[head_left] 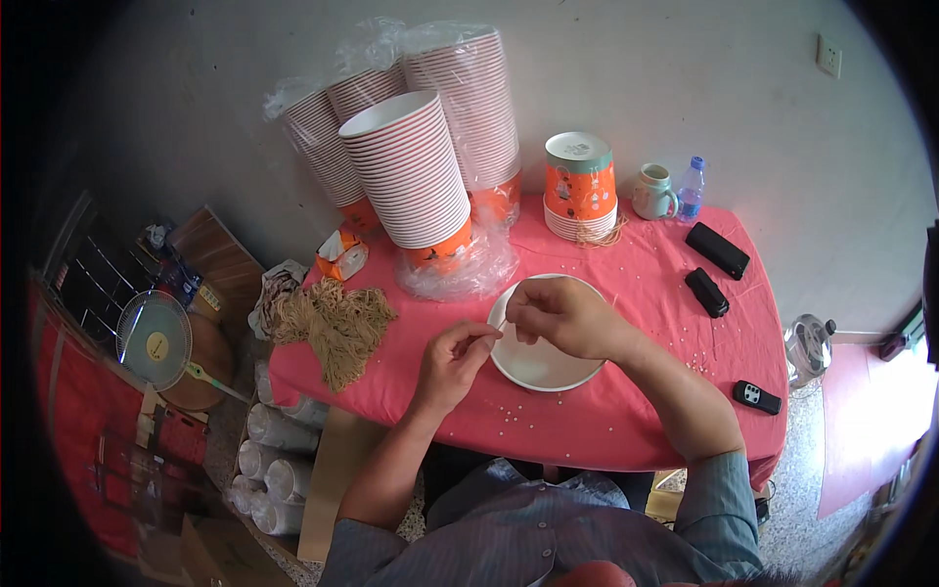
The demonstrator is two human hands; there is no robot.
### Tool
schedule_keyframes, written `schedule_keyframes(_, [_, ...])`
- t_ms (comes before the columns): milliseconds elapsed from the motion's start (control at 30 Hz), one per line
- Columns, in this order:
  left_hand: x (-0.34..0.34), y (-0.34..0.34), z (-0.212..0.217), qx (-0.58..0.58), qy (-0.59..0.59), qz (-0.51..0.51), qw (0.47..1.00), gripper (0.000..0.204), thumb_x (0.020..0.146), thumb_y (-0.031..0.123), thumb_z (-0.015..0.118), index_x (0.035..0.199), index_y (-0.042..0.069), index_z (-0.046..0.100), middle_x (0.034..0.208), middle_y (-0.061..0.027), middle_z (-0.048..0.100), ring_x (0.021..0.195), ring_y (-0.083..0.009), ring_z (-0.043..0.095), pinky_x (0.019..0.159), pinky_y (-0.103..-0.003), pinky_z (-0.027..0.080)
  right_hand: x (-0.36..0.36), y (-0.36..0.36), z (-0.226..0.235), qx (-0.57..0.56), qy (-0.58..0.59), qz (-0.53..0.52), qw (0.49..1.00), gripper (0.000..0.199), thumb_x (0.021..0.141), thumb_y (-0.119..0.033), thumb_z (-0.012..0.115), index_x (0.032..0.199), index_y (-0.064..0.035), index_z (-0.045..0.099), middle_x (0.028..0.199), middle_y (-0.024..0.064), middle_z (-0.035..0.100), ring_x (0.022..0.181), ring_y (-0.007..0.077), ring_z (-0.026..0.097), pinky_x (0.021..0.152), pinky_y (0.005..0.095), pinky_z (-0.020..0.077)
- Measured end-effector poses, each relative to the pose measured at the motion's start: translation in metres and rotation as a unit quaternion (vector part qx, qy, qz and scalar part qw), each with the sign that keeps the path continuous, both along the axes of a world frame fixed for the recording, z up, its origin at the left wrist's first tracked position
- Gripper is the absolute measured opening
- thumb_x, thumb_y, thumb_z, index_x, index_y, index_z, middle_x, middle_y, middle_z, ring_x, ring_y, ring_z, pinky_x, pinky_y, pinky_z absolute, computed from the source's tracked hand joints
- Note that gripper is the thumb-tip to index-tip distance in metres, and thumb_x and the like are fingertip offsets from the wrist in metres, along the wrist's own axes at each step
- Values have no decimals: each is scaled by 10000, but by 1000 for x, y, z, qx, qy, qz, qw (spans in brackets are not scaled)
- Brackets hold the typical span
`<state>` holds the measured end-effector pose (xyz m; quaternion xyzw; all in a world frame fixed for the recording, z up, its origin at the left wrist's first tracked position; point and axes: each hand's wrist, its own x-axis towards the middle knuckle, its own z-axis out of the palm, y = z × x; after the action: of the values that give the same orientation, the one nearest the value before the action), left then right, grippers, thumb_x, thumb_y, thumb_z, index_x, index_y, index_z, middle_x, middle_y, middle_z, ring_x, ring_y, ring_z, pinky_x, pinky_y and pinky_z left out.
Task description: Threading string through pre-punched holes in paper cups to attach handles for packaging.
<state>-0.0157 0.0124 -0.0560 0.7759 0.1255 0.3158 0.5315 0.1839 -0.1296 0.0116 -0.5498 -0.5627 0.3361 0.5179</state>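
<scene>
My left hand (pixel 456 360) is at the left rim of a round white bowl (pixel 545 387), thumb and fingertips pinched together. Over the bowl's far part hangs my right hand (pixel 565 315), its fingers curled and closed, close to the left fingertips. Whatever lies between the fingers of either hand is too small to make out. Pale contents show inside the bowl, partly hidden by my right hand. Small white bits (pixel 510 419) lie scattered on the red tablecloth (pixel 469 435) around it. To the left, a thick bundle of tan strings (pixel 342 338) spreads over the cloth.
Behind stand tall stacks of paper buckets (pixel 406 176), some wrapped in clear plastic, and an upturned orange bucket stack (pixel 579 191). A mug (pixel 653 193), a plastic bottle (pixel 692 189), two black cases (pixel 718 250) and a black remote (pixel 757 397) are at the right.
</scene>
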Motion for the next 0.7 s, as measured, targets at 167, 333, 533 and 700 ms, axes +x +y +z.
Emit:
schedule_keyframes(167, [-1,1,2,-247,0,-57,967,166,1064,105,667,1172,18,758,975,-4,710,816,-85,640,732,-247,513,-6,-5,16,-89,-33,-39,995,195,1110,-182,617,1107,-19,723,809,3,710,718,67,642,646,257,516])
schedule_keyframes(333, [-4,3,2,-268,9,-116,956,176,1073,128,661,1189,24,743,979,-15,714,830,-87,650,745,-252,524,-8,-3,7,-35,-17,1,999,197,1122,-178,610,1127,-21,728,824,3,722,697,63,635,628,254,507])
schedule_keyframes(533, [-4,-1,2,-244,18,-131,961,180,1084,132,645,1226,56,726,1052,2,717,880,-74,643,757,-254,522,-12,-9,16,-34,-11,13,999,208,1125,-195,621,1154,-20,729,843,4,738,683,55,619,614,238,500])
schedule_keyframes(700, [-4,-3,9,-188,11,-109,976,164,1082,88,649,1214,35,730,940,20,670,785,-59,588,702,-235,482,-11,-11,22,-47,-25,4,999,186,1129,-160,611,1176,-13,716,884,4,749,696,50,614,623,233,511])
